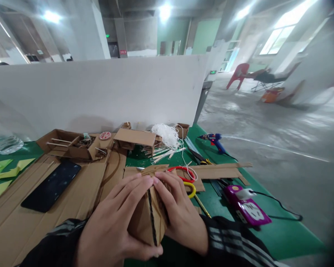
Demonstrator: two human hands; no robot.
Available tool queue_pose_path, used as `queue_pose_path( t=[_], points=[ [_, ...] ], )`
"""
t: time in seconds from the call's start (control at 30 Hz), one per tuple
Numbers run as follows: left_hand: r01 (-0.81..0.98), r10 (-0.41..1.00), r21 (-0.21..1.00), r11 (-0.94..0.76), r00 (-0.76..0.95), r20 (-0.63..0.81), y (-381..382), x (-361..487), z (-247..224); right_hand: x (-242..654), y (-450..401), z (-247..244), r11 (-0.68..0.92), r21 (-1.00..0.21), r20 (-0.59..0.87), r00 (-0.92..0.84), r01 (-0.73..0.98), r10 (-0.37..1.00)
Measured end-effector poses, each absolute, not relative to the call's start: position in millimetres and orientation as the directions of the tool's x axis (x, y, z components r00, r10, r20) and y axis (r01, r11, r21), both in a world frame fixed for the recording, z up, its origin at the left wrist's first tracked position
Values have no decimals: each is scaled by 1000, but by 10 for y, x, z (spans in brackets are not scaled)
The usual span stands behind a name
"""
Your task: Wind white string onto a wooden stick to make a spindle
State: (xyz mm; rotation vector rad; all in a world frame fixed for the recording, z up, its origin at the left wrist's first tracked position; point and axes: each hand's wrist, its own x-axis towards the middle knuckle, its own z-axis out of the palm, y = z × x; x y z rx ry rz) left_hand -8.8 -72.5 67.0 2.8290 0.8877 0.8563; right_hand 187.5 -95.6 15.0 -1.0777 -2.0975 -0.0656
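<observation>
Both of my hands are wrapped round a folded piece of brown cardboard [140, 222] low in the middle of the view. A dark seam runs down between its two faces. My left hand [114, 218] grips the left face, its thumb at the lower end and its fingertips on the upper end. On the other side, my right hand [183, 211] presses the right face, with fingertips meeting the left ones at the top. Just beyond my right hand lie scissors with red and yellow handles [189, 188], partly covered by the hand.
A phone [51, 187] rests on cardboard sheets to the left, below an open cardboard box [66, 144]. White string [167, 135] and wooden sticks lie at the back. On the right are a blue glue gun [215, 141] and a purple power strip [247, 207]. A white partition [100, 92] stands behind.
</observation>
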Motion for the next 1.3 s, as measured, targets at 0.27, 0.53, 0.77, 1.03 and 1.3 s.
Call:
queue_pose_path(
  t=[0.27, 0.53, 0.77, 1.03, 1.3],
  points=[
    [492, 498, 173, -853, 671, 549, -701, -94, 574, 1869, -868, 37, 650, -224, 669, -370, 726, 645],
    [469, 436, 118, -875, 659, 612, -683, -104, 485, 1853, -844, 21, 599, -196, 653, -353, 776, 670],
    [498, 359, -23, -867, 655, 665, -525, -111, 252, 2224, -809, 88, 468, -220, 471, -327, 856, 819],
    [490, 332, -28, -871, 629, 703, -362, -121, 44, 3850, -62, 424, -251, -172, 115, 272, 953, 955],
    [406, 722, 598, -691, 386, 573, -372, -164, 51, 4589, 489, 76, -499, -336, -15, 525, 799, 851]
  ],
)
